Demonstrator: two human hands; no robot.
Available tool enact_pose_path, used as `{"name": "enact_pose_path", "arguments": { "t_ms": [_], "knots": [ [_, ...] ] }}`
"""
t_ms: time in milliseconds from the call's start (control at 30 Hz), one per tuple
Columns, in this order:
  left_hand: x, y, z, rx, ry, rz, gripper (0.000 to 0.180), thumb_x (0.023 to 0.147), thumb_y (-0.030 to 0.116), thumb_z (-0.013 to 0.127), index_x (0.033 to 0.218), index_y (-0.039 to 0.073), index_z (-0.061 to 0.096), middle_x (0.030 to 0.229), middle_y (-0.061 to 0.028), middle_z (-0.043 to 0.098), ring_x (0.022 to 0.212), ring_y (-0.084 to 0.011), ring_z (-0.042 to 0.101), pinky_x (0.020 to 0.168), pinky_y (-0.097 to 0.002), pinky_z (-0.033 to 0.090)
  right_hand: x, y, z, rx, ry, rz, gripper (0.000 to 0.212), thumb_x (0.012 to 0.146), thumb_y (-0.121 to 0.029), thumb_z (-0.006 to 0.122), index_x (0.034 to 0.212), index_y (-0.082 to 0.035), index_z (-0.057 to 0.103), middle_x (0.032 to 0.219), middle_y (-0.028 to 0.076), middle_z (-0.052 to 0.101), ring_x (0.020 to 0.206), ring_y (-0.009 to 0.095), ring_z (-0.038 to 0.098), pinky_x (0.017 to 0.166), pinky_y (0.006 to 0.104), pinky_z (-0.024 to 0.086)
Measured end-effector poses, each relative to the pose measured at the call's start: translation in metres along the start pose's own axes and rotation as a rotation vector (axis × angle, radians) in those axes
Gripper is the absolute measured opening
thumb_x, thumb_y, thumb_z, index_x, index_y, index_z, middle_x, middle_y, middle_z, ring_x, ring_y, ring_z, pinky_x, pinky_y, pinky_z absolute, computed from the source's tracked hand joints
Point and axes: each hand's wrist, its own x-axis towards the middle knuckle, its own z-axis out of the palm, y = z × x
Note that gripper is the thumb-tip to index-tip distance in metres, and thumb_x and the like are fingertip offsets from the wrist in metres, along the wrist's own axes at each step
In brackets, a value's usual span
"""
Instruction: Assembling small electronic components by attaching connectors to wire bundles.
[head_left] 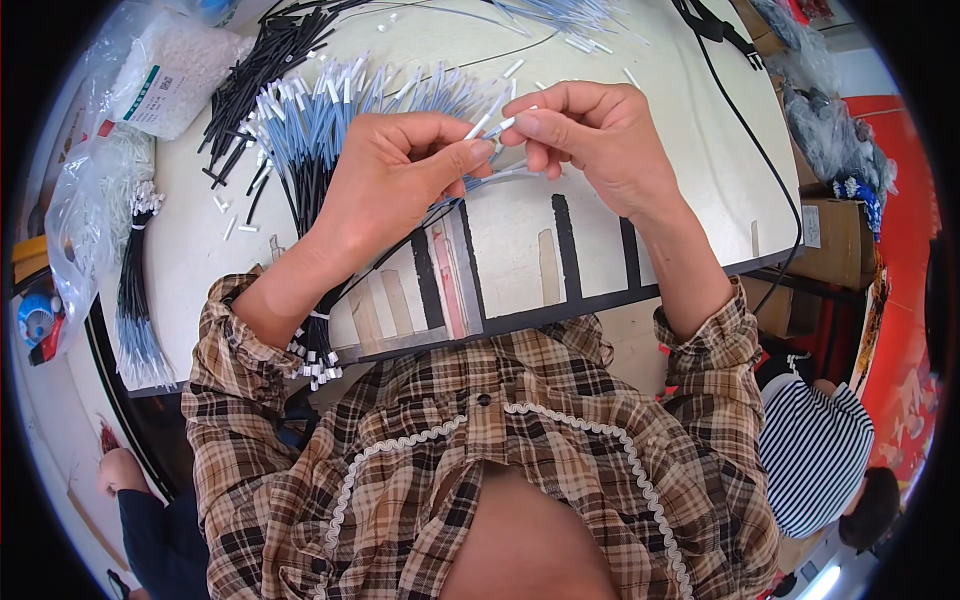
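My left hand (pixel 395 175) pinches a thin blue-grey wire with a white sleeve (pixel 487 117) on it, between thumb and index finger. Close beside it, the fingertips of my right hand (pixel 605 135) are closed on a small white tube (pixel 515 120). The two sets of fingertips almost meet, and whether the tube sits on a wire end I cannot tell. Behind and left of my left hand lies a big wire bundle (pixel 315 130), blue-grey with white tips and black lower lengths. Its tied end with white connectors (pixel 320 372) hangs over the table's near edge.
Black sleeves (pixel 262 70) lie piled at the back left, near a plastic bag of small white parts (pixel 178 75). Another tied wire bundle (pixel 135 280) lies at the left edge. A black cable (pixel 745 120) crosses the right side. Other people sit at both sides, one in a striped shirt (pixel 815 450).
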Motion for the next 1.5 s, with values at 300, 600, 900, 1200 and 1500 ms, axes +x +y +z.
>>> {"name": "enact_pose_path", "arguments": {
  "t_ms": [300,600,900,1200,1500],
  "knots": [
    [0.001,0.002,-0.005,-0.067,-0.013,-0.054,0.018,0.089,0.014,0.064,0.097,-0.001,0.068,0.078,-0.0050,0.068,0.064,-0.0060,0.059,0.058,-0.0189,0.047,0.000,0.000,0.001,-0.010,0.054,-0.068,0.015,0.084,-0.011,0.068,0.088,0.003,0.070,0.074,0.007,0.069,0.058,0.006,0.058,0.052,0.0187,0.047],
    [-0.002,-0.001,-0.002,-0.078,-0.013,-0.041,0.017,0.089,0.013,0.065,0.093,-0.003,0.068,0.076,-0.0068,0.067,0.062,-0.0080,0.061,0.056,-0.0203,0.050,0.000,0.006,0.010,0.015,0.005,-0.028,0.014,0.082,-0.009,0.069,0.087,0.004,0.070,0.070,0.006,0.067,0.056,0.007,0.059,0.050,0.0189,0.048],
    [-0.001,-0.005,-0.002,-0.038,-0.057,-0.034,0.015,0.088,0.012,0.065,0.092,-0.003,0.068,0.074,-0.0052,0.067,0.062,-0.0077,0.061,0.054,-0.0193,0.048,0.002,0.003,0.005,-0.187,-0.092,-0.018,0.012,0.081,-0.013,0.073,0.085,-0.003,0.072,0.064,0.001,0.063,0.054,0.004,0.055,0.048,0.0183,0.044],
    [-0.011,0.016,0.004,0.444,-0.209,0.094,0.017,0.086,0.014,0.068,0.093,-0.002,0.067,0.074,-0.0065,0.064,0.061,-0.0069,0.054,0.055,-0.0218,0.041,-0.009,-0.004,-0.018,-0.243,-0.368,-0.045,0.010,0.083,-0.011,0.067,0.081,-0.001,0.070,0.068,0.003,0.064,0.053,0.006,0.053,0.050,0.0208,0.043],
    [0.004,-0.005,-0.002,0.904,0.140,0.381,0.023,0.081,0.012,0.069,0.100,0.001,0.063,0.078,-0.0115,0.062,0.062,-0.0257,0.057,0.057,-0.0324,0.046,-0.017,-0.027,-0.032,-0.549,-0.428,0.072,0.012,0.081,-0.011,0.067,0.079,0.001,0.066,0.058,0.003,0.060,0.047,0.008,0.048,0.046,0.0237,0.038]
  ]
}}
